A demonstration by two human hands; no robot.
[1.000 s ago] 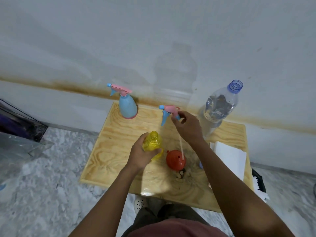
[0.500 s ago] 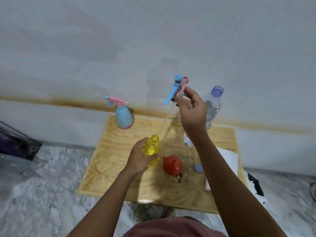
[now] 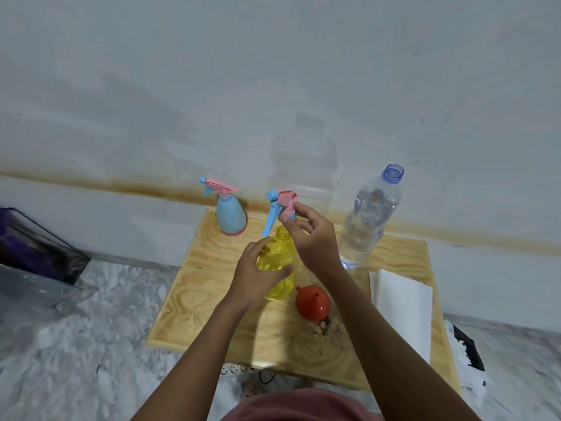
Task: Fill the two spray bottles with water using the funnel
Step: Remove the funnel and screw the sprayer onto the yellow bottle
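A yellow spray bottle (image 3: 277, 256) stands on the wooden table (image 3: 194, 287), and my left hand (image 3: 258, 275) grips its body. My right hand (image 3: 312, 235) pinches the pink and blue spray head (image 3: 280, 205) just above the yellow bottle's open neck. A blue spray bottle (image 3: 230, 217) with its head on stands at the table's back left. A red funnel (image 3: 312, 302) lies mouth down on the table, right of the yellow bottle. A clear water bottle (image 3: 368, 220), uncapped and partly full, stands at the back right.
Folded white paper (image 3: 403, 305) lies along the table's right side. A dark transparent box (image 3: 33, 247) sits on the marble floor at the left. The wall rises directly behind the table.
My right hand has lowered the spray head from high above the table down to the yellow bottle's neck. My left hand kept its hold on the yellow bottle.
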